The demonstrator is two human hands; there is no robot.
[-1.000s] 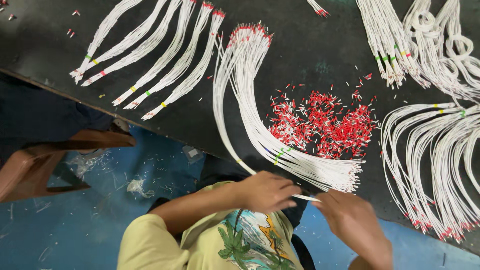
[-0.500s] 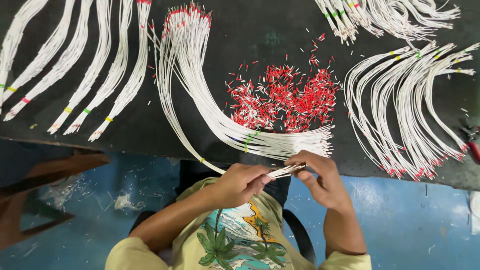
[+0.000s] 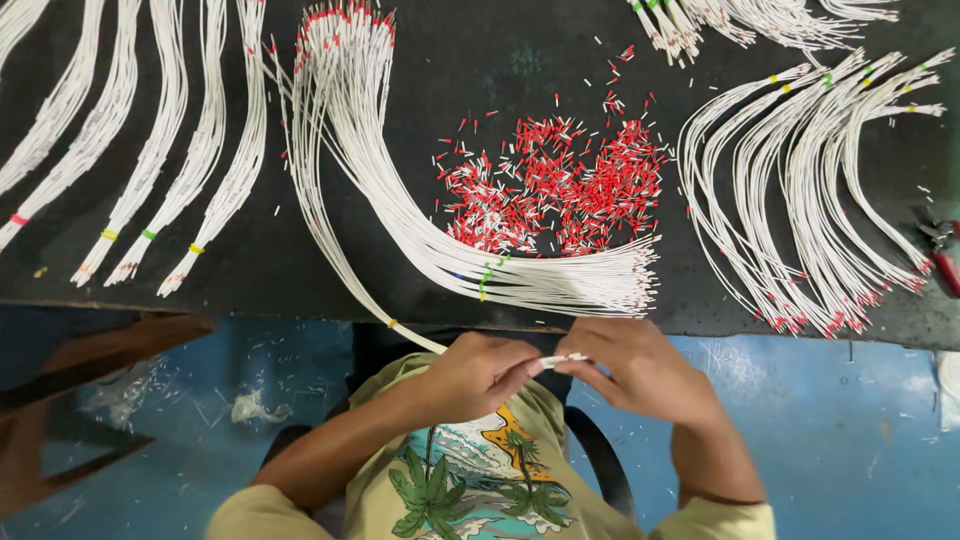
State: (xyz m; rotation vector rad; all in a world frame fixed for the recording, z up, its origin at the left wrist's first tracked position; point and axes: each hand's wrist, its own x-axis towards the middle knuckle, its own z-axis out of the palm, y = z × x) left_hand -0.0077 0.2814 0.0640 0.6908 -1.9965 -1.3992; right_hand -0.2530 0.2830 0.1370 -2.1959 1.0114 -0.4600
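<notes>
shirt (image 3: 470, 490): pale yellow-green | short sleeves | palm-and-wave print | arms bare

1. The white wire (image 3: 563, 359) I hold is thin and runs up and to the left from the hands to the black table edge.
2. Its free end lies level between both sets of fingertips, pinched from either side, just below the table edge.
3. Whether its tip carries a red sleeve, I cannot tell.
</notes>
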